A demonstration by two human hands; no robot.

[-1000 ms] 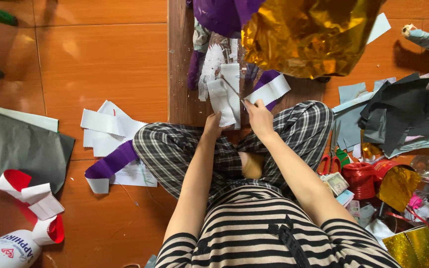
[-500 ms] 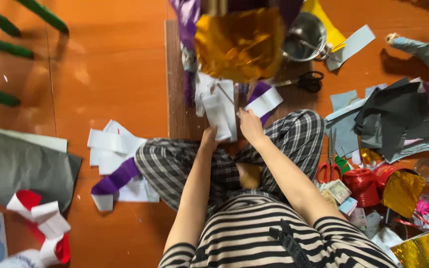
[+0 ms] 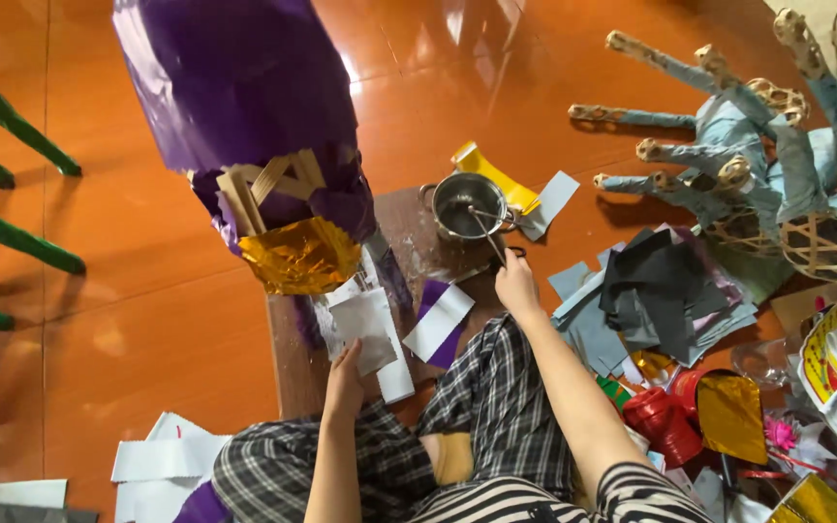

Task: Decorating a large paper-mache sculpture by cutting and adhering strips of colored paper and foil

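Paper, a pale grey rectangular sheet (image 3: 365, 324), sits pinched in the left hand (image 3: 346, 373) over the brown board. Right hand (image 3: 515, 283) grips a thin stick (image 3: 484, 230) reaching into the small steel pot (image 3: 467, 201).

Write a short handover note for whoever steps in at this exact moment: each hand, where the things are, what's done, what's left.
Left hand: holds a white paper piece below the purple figure.
Right hand: grips a stick reaching into the small metal pot.
Done: the figure is covered in purple, with gold foil at its lower end.
Left: the held paper is not yet stuck on; dark paper pile lies to the right.
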